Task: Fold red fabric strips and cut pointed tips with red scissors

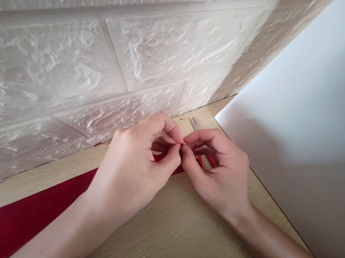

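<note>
Near the centre of the frame, the bare left hand (141,157) and the bare right hand (222,169) meet fingertip to fingertip. Each has thumb and forefinger drawn together in a pinch on a tiny red bit with a pale speck (183,144), mostly covered by the fingertips. It is too small to identify, and whether it joins the material behind cannot be told.

A long, flat, deep-red strip (39,210) runs from the left edge, where it is cut off, to the centre; the left hand and forearm hide much of it, and red shows through the gap between thumb and fingers. Whether it is cloth or paper is unclear.

Just behind the right hand lies a pair of scissors with metal blades and red handles (194,123); the blades point toward the top of the frame, and the fingers cover the middle and part of the handles. A small red scrap (182,119) lies near the blades, on the pale wood-grain tabletop (170,223).

A whitish, brick-patterned wall (176,46) fills the upper frame. A smooth white sheet or panel (314,130) covers the right side, cut off by the frame edge. Both forearms leave the frame below.
</note>
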`<state>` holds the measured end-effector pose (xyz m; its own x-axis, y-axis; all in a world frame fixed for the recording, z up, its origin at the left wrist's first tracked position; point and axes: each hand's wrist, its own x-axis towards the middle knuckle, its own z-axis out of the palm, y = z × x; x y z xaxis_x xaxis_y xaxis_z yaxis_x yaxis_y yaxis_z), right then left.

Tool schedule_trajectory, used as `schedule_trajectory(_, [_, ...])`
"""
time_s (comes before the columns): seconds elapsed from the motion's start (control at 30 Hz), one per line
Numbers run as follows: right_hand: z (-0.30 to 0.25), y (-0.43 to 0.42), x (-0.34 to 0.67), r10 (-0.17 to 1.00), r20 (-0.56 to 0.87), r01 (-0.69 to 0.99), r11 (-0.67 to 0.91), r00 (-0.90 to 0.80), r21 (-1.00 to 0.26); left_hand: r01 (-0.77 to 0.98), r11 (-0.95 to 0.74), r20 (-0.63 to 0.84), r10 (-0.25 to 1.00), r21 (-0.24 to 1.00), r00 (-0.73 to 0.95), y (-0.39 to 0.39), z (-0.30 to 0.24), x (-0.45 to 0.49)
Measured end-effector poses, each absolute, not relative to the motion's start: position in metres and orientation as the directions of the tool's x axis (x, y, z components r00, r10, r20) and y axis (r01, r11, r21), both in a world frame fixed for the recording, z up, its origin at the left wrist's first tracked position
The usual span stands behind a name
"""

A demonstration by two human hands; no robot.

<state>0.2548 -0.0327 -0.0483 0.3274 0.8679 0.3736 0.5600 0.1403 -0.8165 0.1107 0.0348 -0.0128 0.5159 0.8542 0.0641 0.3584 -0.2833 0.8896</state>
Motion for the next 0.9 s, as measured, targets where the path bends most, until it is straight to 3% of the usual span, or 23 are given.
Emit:
schedule_trajectory(0.23, [-0.049,-0.032,0.255,0.891,0.334,0.527,0.132,0.309,-0.84,0.372,-0.277,0.057,0.861,0.886,0.505,0.037,-0.013,0.109])
schedule_trajectory(0.5, [-0.052,-0.023,0.264,0.969,0.061,0.275,-0.008,0.241,-0.961,0.426,-0.366,0.148,0.874,0.828,0.463,0.046,-0.01,0.102])
schedule_trajectory(0.67, [-0.048,-0.017,0.271,0.981,-0.02,0.251,-0.068,0.192,-0.966,0.404,-0.365,0.157,0.872,0.839,0.463,0.05,-0.011,0.1])
schedule_trajectory(0.9, [-0.051,-0.017,0.276,0.984,0.042,0.282,-0.009,0.172,-0.959,0.381,-0.346,0.151,0.877,0.858,0.456,0.056,-0.016,0.098])
